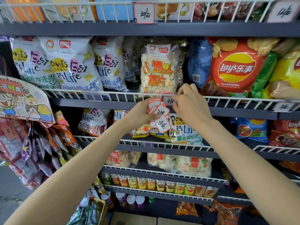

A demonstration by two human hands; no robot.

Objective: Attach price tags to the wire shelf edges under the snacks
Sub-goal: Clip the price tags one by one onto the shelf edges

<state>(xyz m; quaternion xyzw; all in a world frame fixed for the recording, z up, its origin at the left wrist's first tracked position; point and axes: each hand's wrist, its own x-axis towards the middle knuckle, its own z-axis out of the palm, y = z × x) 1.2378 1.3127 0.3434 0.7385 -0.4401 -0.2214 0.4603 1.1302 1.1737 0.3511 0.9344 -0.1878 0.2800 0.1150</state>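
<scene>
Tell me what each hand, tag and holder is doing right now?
Left hand: holding a fan of loose price tags.
Right hand: pinching a tag at the wire shelf edge.
Clear holder: empty.
Lower clear holder: empty.
Top shelf tag: attached.

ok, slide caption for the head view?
Right hand fits a price tag on the wire shelf edge; left hand holds spare tags.

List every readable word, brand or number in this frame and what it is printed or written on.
"Lay's 乐事": red chip bag.
"小馒头薯片": clear snack bag.
"Easy for Life": white bags.
"20/...": tag on top shelf; second character unclear.
Tags fanned in left hand, tag at right hand: handwriting too blurred.
Cans, lower bags: too small.
</scene>
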